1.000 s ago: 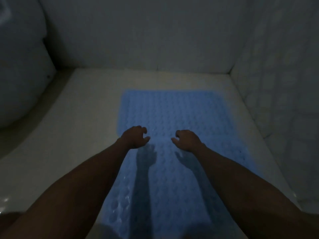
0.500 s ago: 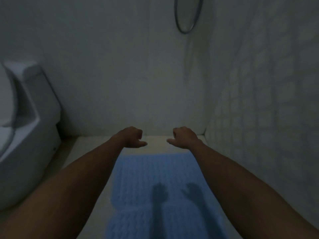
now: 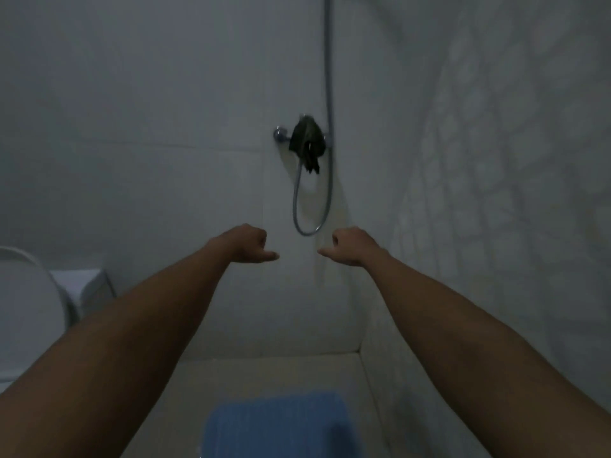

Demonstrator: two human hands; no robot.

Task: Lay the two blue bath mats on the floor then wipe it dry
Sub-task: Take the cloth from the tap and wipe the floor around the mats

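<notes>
A blue bath mat (image 3: pixel 281 424) lies flat on the pale floor at the bottom of the view; only its far end shows. Both my arms stretch forward at chest height, well above the mat. My left hand (image 3: pixel 248 242) has its fingers curled in and the thumb pointing right, holding nothing. My right hand (image 3: pixel 350 246) mirrors it, fingers curled and thumb pointing left, also holding nothing. A dark cloth (image 3: pixel 307 143) hangs on the tap fitting on the back wall, above and between my hands. No second mat is in view.
A shower hose (image 3: pixel 327 94) runs down the back wall and loops below the chrome tap (image 3: pixel 281 133). A white toilet (image 3: pixel 36 305) stands at the left. A tiled wall (image 3: pixel 496 160) closes in the right side. The room is dim.
The view has tilted up from the floor to the back wall. My hands rose off the mat with it and their fingers curled in. The mat slid to the bottom of the view.
</notes>
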